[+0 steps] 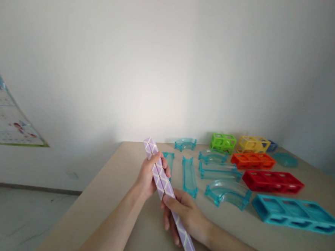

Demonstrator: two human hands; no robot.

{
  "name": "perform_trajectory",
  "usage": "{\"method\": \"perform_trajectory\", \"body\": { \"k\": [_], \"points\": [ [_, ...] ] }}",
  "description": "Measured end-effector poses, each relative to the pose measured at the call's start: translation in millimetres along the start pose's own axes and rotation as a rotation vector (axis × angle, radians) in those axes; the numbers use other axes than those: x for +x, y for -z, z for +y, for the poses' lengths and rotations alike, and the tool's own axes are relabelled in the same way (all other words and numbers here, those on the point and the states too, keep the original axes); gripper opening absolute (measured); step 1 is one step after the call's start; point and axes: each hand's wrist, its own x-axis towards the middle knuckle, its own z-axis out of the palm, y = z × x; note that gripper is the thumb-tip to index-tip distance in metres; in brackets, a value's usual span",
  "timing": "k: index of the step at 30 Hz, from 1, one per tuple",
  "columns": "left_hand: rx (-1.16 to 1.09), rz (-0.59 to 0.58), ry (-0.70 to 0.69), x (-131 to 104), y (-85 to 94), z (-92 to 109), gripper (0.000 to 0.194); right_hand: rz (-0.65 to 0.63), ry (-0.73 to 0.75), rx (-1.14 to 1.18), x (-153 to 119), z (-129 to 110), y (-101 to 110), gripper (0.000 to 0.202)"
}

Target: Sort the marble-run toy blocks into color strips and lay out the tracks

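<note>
A lavender snake puzzle with pale triangular edges slants across the middle of the view. Its upper part is folded into two strips side by side, and a single straight strip runs down toward the bottom edge. My left hand is closed around the upper part, thumb on top. Lower down, my right hand grips the strip, its thumb pressed where the doubled part ends. Both hands are above the table. Parts of the fingers are hidden behind the puzzle.
Clear blue track pieces, straight and curved, lie beyond my hands. To the right are frame blocks in turquoise, red, orange, yellow and green. A poster hangs on the wall at left.
</note>
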Motion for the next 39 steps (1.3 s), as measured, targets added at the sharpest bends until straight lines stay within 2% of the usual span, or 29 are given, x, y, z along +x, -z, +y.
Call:
{"method": "perform_trajectory", "body": {
  "k": [5, 9, 12, 17, 21, 25, 28, 32, 36, 39],
  "points": [
    [-0.140, -0.098, 0.043, -2.8, -2.5, -2.9, 0.026, -0.006, -0.045, -0.017, -1.4, -2.1, -0.3, 0.049],
    [-0.161, -0.107, 0.028, -2.7, -4.6, -3.6, 0.030, 0.005, -0.050, -0.022, -1.4, -3.6, -0.1, 0.047],
    [-0.185, -0.106, 0.021, -2.8, -6.8, -4.8, 0.032, 0.028, -0.036, -0.019, -0.5, -2.8, 1.0, 0.046],
    [-0.205, -0.138, -0.010, -5.1, -10.9, -6.7, 0.024, 0.079, 0.026, -0.011, -0.5, -4.8, 1.6, 0.042],
    [-0.190, -0.183, 0.007, -8.2, -14.2, -8.7, 0.029, 0.091, 0.048, 0.059, -1.2, -8.0, 0.2, 0.043],
    [-0.206, -0.247, 0.093, -12.1, -14.3, -9.5, 0.031, 0.074, 0.030, 0.104, -1.9, -8.3, -1.2, 0.040],
    [-0.300, -0.287, 0.135, -15.1, -10.6, -7.6, 0.035, 0.047, 0.014, 0.156, -4.0, -9.8, -2.1, 0.036],
    [-0.456, -0.332, 0.123, -18.4, -6.1, -5.2, 0.039, -0.078, -0.010, 0.236, -7.1, -11.6, -3.2, 0.033],
    [-0.429, -0.288, 0.162, -16.4, -8.8, -5.4, 0.060, -0.119, -0.065, 0.302, -7.6, -10.9, -3.6, 0.036],
    [-0.265, -0.128, 0.163, -11.2, -12.4, -6.0, 0.072, -0.041, -0.083, 0.169, -6.4, -11.9, -3.8, 0.046]
  ]
}}
